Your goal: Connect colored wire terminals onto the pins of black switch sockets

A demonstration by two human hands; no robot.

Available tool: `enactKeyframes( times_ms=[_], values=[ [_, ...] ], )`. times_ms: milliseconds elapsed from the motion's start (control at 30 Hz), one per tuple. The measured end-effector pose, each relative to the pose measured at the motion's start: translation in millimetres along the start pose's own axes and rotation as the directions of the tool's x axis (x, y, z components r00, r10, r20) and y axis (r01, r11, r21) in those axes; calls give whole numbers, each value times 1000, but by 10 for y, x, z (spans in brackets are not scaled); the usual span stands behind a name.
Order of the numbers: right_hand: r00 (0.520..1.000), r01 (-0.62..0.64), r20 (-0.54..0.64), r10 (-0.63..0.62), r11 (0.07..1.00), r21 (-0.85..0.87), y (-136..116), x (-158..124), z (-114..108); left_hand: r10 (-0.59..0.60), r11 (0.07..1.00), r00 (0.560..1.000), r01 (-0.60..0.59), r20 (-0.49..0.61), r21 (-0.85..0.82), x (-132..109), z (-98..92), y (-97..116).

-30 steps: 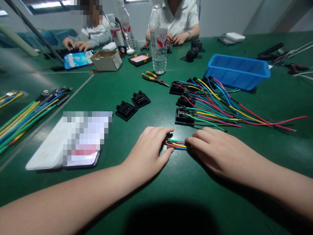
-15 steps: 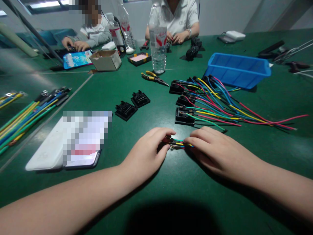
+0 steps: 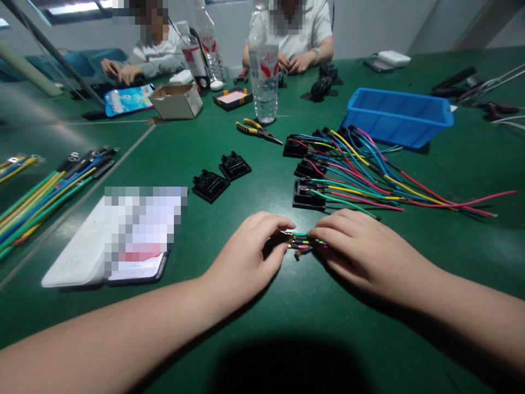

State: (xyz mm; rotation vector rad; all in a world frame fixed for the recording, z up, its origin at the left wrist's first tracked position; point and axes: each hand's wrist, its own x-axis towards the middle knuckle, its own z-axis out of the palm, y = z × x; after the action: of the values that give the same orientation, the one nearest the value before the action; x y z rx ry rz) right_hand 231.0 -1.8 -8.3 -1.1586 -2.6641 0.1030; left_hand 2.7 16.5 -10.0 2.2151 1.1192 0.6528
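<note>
Low over the green table (image 3: pixel 262 323), my two hands meet at a short bundle of coloured wires (image 3: pixel 302 241), with green, yellow, red and blue strands and metal ends. My left hand (image 3: pixel 256 246) is closed, thumb and fingers pinching a dark piece at the wires' metal ends; most of this piece is hidden in the palm. One wire end (image 3: pixel 298 255) sticks out below the others. My right hand (image 3: pixel 348 241) is closed round the wires, its fingers covering their length. Just beyond lie black sockets (image 3: pixel 308 195) with wires attached, and two bare black sockets (image 3: pixel 210 185).
Pliers (image 3: pixel 259 131) with yellow handles lie beyond, near a water bottle (image 3: pixel 264 76). A blue bin (image 3: pixel 400 120) stands at right. Left are a phone (image 3: pixel 143 246), a white flat case (image 3: pixel 82 246) and bundled cables (image 3: pixel 61 186). Two people sit across the table.
The wire ends between my hands have shifted slightly, and one end now hangs out lower. Both hands stay in nearly the same place.
</note>
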Motion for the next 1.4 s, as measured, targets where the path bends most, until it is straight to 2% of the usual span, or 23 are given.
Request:
enactKeyframes(
  times_ms=[267,600,833,1067,1200,1300,1400],
  values=[
    [1000,8,-16,-8,1000,-8,14,-5,4,-50,998,999,51,-5,45,0,10,-7],
    [999,30,-44,-30,999,-12,19,-8,6,-4,998,1000,3,30,59,-5,4,-3],
    [999,31,-30,-31,999,-21,21,-7,-2,-4,999,999,1,46,55,-19,-12,16],
    [997,47,-64,-50,998,-37,21,3,2,-11,999,999,9,34,44,-19,-23,15],
    [996,-6,-84,-1,996,-90,52,-8,21,-19,998,1000,18,8,54,-6,-26,6],
    [995,-56,-93,45,992,-114,76,-17,37,-49,993,999,48,15,104,6,-37,1],
    [996,-55,-82,44,990,-130,82,-19,43,-91,964,995,79,35,254,10,-62,5]
  ],
)
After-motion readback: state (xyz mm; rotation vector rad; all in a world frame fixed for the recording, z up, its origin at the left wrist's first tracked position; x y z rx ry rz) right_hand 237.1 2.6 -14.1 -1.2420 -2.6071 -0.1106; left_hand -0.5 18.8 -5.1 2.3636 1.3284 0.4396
